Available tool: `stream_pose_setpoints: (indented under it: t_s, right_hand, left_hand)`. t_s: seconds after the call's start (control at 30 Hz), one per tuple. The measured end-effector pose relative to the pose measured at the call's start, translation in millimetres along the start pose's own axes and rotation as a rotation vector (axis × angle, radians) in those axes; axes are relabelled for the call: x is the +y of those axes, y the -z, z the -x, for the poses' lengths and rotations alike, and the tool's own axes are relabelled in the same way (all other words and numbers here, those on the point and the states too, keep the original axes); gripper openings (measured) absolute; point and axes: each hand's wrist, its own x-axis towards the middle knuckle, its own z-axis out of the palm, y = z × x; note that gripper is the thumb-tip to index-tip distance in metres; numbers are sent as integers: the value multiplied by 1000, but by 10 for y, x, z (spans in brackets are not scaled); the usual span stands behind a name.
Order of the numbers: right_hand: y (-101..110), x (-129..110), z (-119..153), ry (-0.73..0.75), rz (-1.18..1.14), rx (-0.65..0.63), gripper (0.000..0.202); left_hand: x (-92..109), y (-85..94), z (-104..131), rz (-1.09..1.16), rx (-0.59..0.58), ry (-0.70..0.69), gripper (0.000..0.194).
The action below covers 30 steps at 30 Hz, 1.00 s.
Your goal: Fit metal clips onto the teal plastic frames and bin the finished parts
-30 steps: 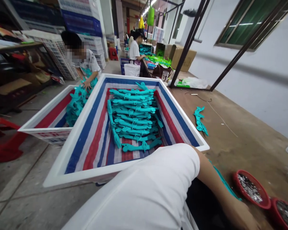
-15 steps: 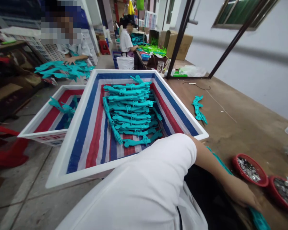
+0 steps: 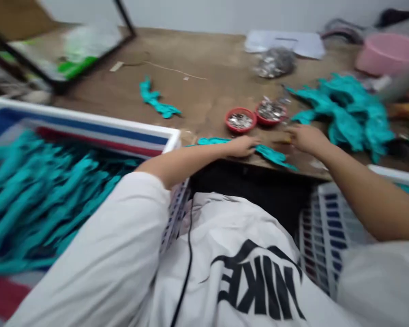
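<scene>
Beneath a pale wall [image 3: 197,16], a brown table [image 3: 204,91] stretches before a person in a white shirt. A white-rimmed crate [image 3: 132,131] lined with striped fabric stands at the left, filled with teal parts [image 3: 37,190]. Across the table at the right, a teal pile [image 3: 351,109] lies before a pink basin [image 3: 388,54]. Two red bowls of metal bits, a left bowl [image 3: 240,120] and a right bowl [image 3: 271,111], sit just beyond the hands. At the table's near edge, a long teal piece [image 3: 274,156] runs beneath the left hand [image 3: 243,146], its grip closed over the middle, both ends jutting out. The right hand [image 3: 306,138] hovers near the piece's right end, fingers drawn together; blur obscures whether its grip holds anything. A smaller teal piece [image 3: 158,102] lies alone farther left.
</scene>
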Motion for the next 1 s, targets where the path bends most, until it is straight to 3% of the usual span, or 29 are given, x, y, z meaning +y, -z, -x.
stream_pose_setpoints:
  t_s: [0.13, 0.3, 0.53, 0.67, 0.77, 0.87, 0.93, 1.0]
  right_hand:
    - [-50, 36, -110, 148, -167, -112, 52]
    - [-170, -221, -28, 410, -212, -136, 48]
    - [-202, -365, -19, 439, -135, -186, 43]
    - [-130, -473, 54, 376, -155, -179, 39]
    - [-138, -669, 128, 230, -213, -162, 62]
    - [-70, -774, 127, 127, -287, -185, 83]
    - [137, -660, 118, 133, -347, -128, 81]
    - [499, -384, 179, 160, -376, -53, 79]
  left_hand:
    - [-311, -266, -121, 64, 44, -17, 62]
    - [-441, -439, -40, 158, 110, -23, 70]
    - [-552, -483, -107, 157, 97, -66, 72]
    - [-443, -393, -123, 114, 58, -34, 65]
    - [-238, -180, -132, 53, 46, -7, 54]
    - [-67, 315, -60, -8, 98, -8, 45]
    - [-95, 827, 87, 42, 291, 42, 49]
    - [-333, 1406, 296, 132, 616, 150, 58]
